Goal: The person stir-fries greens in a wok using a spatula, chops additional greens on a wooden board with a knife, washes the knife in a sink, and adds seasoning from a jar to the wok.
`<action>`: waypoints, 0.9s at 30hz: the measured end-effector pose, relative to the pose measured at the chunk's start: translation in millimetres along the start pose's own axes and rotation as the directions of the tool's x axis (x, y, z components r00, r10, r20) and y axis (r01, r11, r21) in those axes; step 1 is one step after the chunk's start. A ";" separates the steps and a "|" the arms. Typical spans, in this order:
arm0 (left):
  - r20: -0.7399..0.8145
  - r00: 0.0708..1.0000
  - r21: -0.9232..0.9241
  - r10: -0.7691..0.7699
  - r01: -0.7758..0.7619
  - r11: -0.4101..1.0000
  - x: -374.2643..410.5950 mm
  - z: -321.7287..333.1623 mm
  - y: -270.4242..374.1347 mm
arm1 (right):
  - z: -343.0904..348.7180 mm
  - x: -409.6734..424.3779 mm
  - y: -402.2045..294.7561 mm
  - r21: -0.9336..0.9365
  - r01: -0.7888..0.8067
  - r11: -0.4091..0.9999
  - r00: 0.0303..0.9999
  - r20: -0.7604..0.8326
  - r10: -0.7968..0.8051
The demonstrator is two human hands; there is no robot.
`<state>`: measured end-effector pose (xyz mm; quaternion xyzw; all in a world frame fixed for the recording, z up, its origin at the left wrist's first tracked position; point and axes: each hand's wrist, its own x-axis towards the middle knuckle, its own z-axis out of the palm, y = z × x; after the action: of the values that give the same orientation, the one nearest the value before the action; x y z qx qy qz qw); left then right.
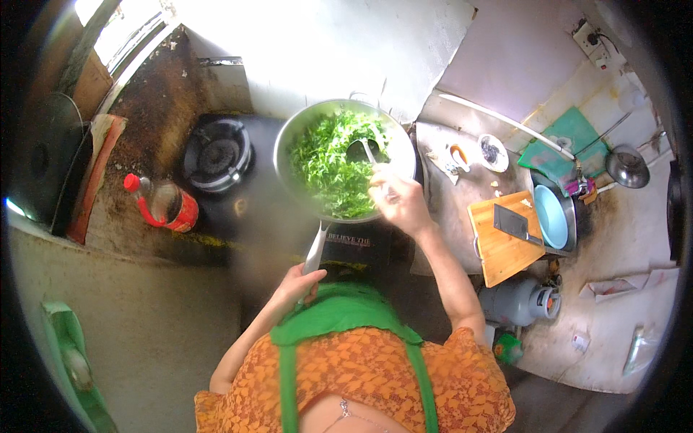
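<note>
A wide metal wok (pixel 281 162) holding chopped leafy greens (pixel 330 168) stands on the right part of a black gas stove. My left hand (pixel 299 284) is closed around the wok's metal handle (pixel 315 251), on the side near my body. My right hand (pixel 399 200) grips the handle of a metal spatula or ladle (pixel 369 150) above the wok's right rim. The tool's head rests among the greens, partly hidden by them.
Left of the wok are an unused-looking burner (pixel 218 155) and a red-capped plastic bottle (pixel 172 205). On the right lie a small bowl (pixel 457 157), a plate (pixel 492 153), a wooden cutting board (pixel 492 260) with a cleaver (pixel 510 221), and a blue basin (pixel 551 216). A gas cylinder (pixel 511 303) stands below.
</note>
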<state>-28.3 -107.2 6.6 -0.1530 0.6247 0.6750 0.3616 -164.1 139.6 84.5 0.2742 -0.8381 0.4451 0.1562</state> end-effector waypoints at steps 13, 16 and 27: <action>0.034 0.999 -0.065 0.032 -0.030 0.997 -1.7 0.4 2.2 | -8.4 47.7 -8.9 -0.454 -0.078 0.887 0.988 0.085 0.130; 0.022 0.999 -0.066 0.028 -0.027 0.997 0.7 0.1 -2.9 | 3.0 72.0 -3.0 -0.446 -0.111 0.888 0.994 -0.072 0.088; 0.022 0.999 -0.039 0.039 -0.038 0.999 2.1 -1.0 -4.1 | 28.3 61.6 22.6 0.150 -0.190 0.970 0.954 0.260 0.147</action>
<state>-27.2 -107.7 2.1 -0.1399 0.6103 0.6954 0.3527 -227.5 106.5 85.0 0.2674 -0.8293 0.4904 -0.0125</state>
